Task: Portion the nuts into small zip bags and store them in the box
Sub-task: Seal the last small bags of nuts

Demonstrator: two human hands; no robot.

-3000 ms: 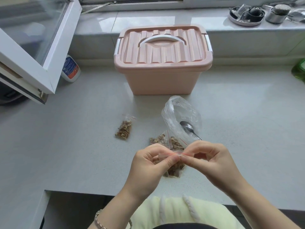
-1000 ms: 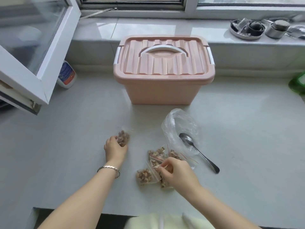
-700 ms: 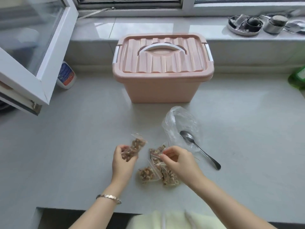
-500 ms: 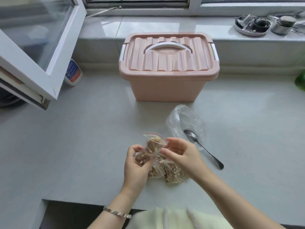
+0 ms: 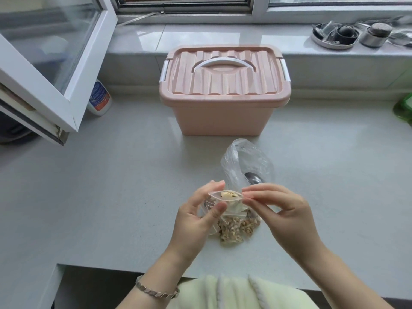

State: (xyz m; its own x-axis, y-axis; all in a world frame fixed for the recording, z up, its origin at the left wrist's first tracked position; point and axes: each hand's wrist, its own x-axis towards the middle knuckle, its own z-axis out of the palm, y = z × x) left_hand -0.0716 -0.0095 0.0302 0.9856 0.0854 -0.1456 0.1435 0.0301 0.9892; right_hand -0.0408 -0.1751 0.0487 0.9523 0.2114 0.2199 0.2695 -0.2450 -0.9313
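Gripping noted: the left hand point(image 5: 198, 216) is curled round the left edge of the zip bag point(image 5: 229, 205), fetched from further left on the bench point(image 5: 111, 197), now held above the filled bags point(image 5: 234, 230), before the lidded box point(image 5: 223, 92). Its gaping mouth is pinched by the right hand point(image 5: 283, 210). Sealing is judged pending.
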